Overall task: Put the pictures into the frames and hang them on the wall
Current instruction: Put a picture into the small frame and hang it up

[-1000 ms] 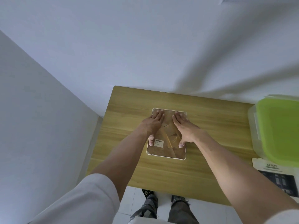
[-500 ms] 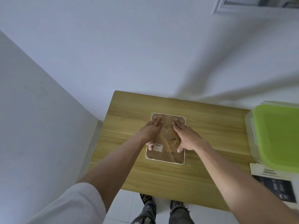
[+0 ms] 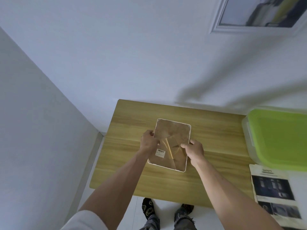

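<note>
Two hands: both on one frame (image 3: 171, 143), back side up, over the middle of the bench (image 3: 216, 135).
Frame: white-edged, brown backing board facing up, lying between the hands; whether flat on the bench or slightly lifted, cannot tell.
Left hand (image 3: 147, 141): fingers curled round the frame's left edge, near its far half.
Right hand (image 3: 193, 151): fingers curled over the right edge, near the middle, thumb on the backing.
Sticker (image 3: 160, 152): small white label with a barcode on the backing, just beside the left hand; print too small to read.
Leaflet (image 3: 272, 188): at the bench's near right corner, headed "SAFETY", dark photos below; well apart from the frame.
Box (image 3: 280, 138): translucent, lime-green lid, far right of the bench, touching the leaflet's top edge.
Wall (image 3: 132, 55): white, with a hung white-framed picture (image 3: 269, 12) at upper right.
</note>
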